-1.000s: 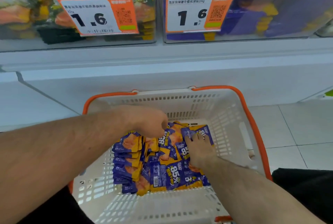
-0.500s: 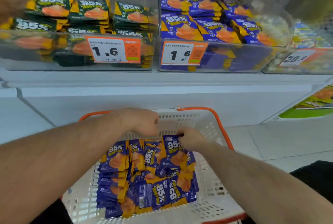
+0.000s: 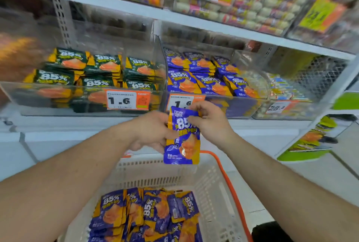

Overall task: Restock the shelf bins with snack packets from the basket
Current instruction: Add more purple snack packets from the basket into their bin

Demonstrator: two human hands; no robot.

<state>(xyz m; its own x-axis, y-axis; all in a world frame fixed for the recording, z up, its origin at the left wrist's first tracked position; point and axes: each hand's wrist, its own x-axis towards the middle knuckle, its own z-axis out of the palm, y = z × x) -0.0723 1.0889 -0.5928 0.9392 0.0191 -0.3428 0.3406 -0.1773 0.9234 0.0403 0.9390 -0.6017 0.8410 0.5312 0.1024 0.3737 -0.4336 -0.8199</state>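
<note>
Since it's just a thin foil snack pouch, the purple packet (image 3: 182,138) at frame centre looks light, floppy and a bit slick, so I'd guess pinching the flat sealed edges beats squeezing the middle. Right now the left hand (image 3: 153,131) grips its left edge and the right hand (image 3: 209,123) pinches the top right corner, both closed on it, above the white basket (image 3: 209,189) at the bottom. More purple packets (image 3: 143,214) lie loose in there. The purple bin (image 3: 213,84), centre right, sits just behind the hands, next to the green-packet bin (image 3: 93,78) on the left.
</note>
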